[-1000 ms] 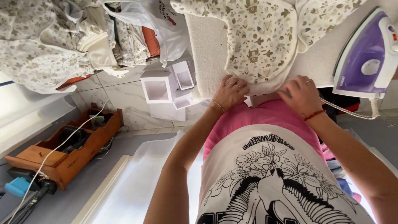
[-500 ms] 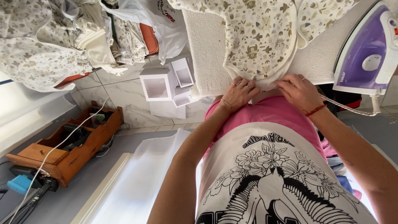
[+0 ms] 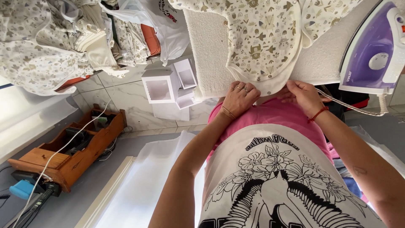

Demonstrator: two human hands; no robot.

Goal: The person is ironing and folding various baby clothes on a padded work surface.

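Home laundry corner — padded ironing board (image 3: 211, 55), purple steam iron (image 3: 371, 50), heaped patterned clothes (image 3: 46, 46), tiled floor (image 3: 126, 97)
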